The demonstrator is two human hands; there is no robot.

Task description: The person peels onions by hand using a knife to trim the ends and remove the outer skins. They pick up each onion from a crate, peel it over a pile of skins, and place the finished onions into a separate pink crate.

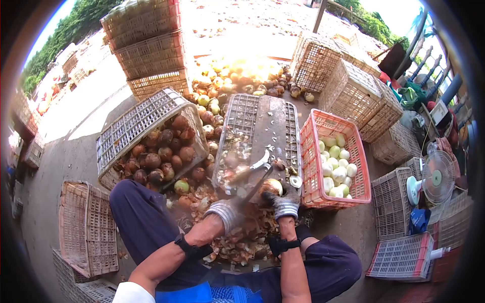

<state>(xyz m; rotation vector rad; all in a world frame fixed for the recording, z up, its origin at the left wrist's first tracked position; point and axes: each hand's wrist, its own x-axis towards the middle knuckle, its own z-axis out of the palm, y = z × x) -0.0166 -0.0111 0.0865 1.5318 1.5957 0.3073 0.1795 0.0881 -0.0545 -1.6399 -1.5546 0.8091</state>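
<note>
My right hand point(287, 201), in a dirty grey glove, is closed round a brown-skinned onion point(271, 188) at the near end of a board point(268, 131). The board lies on an upturned crate. Close by on the left, my gloved left hand point(226, 209) is closed, blurred by motion, on the handle of a knife point(256, 187) that slants up towards the board. Cut scraps and a pale curved piece point(261, 160) lie on the board. Peeled white onions point(336, 164) fill part of a red crate point(361, 174) on the right.
A tipped crate point(136, 121) spills unpeeled onions point(164, 151) on the left. Onion skins point(242, 242) cover the ground between my legs. Stacked crates point(146, 40) rise behind, and more point(348, 96) stand at right near a fan point(438, 177).
</note>
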